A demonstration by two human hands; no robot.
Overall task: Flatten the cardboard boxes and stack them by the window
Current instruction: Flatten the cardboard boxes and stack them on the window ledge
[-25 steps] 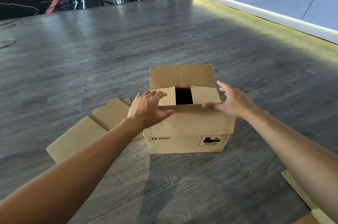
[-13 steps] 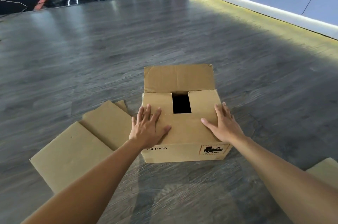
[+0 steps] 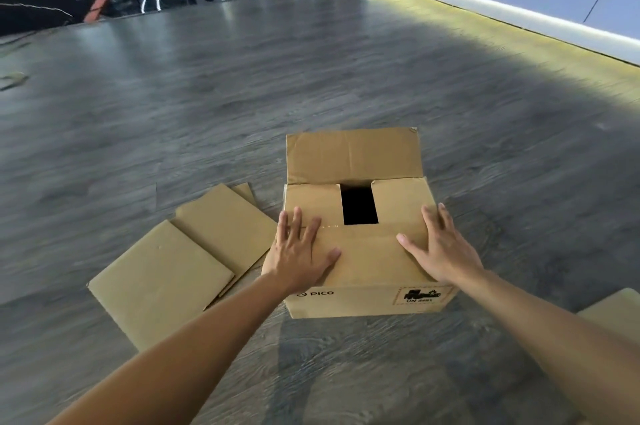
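Both grips, left hand [image 3: 300, 253] and right hand [image 3: 440, 248], press spread flat on the box [image 3: 360, 272]; next I push it down flat.

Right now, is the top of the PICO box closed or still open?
Partly open: the box's far flap stands up, leaving a dark gap between the folded flaps.

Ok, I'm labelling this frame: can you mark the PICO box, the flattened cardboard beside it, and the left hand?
PICO box [image 3: 367, 301]: head view, on its near side wall.
flattened cardboard [image 3: 162, 282]: head view, on the bare near panel.
left hand [image 3: 298, 254]: head view, on the back of the hand.
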